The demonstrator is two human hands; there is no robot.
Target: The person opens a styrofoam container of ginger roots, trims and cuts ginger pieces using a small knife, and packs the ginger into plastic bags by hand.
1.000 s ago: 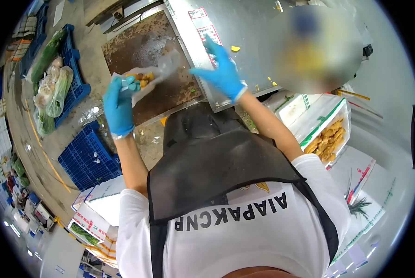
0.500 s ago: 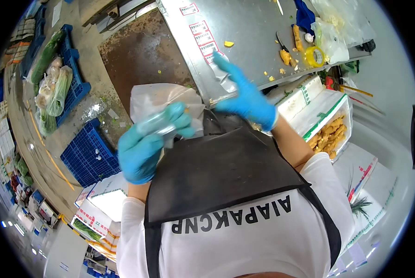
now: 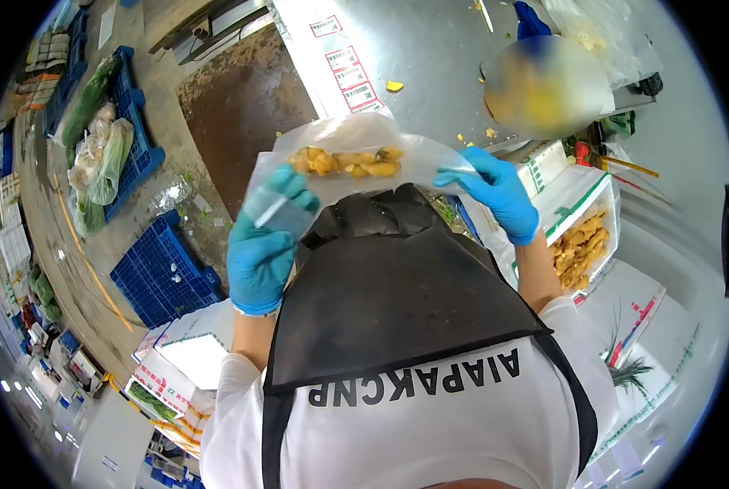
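A clear plastic bag (image 3: 430, 163) with several knobbly ginger pieces (image 3: 356, 163) in it stretches between my two gloved hands, just beyond the dark apron (image 3: 397, 293). My left hand (image 3: 259, 253) is closed on the bag's left end, where bunched plastic wraps over the fingers. At the opposite end my right hand (image 3: 499, 196) pinches the bag between thumb and fingers. A strip of printed labels (image 3: 350, 77) lies on the metal table (image 3: 438, 81) beyond the bag. Near it sits a small yellow scrap (image 3: 394, 86).
To the right, an open white box (image 3: 617, 204) holds more ginger. Blue plastic crates (image 3: 165, 273) stand on the floor at left, one carrying bagged vegetables (image 3: 108, 159). A knife (image 3: 485, 15) lies at the table's far side. A blurred patch hides the table's right end.
My right hand has come down from over the table's edge and now grips the bag. The bag is spread sideways and the ginger inside shows. My left hand keeps its hold.
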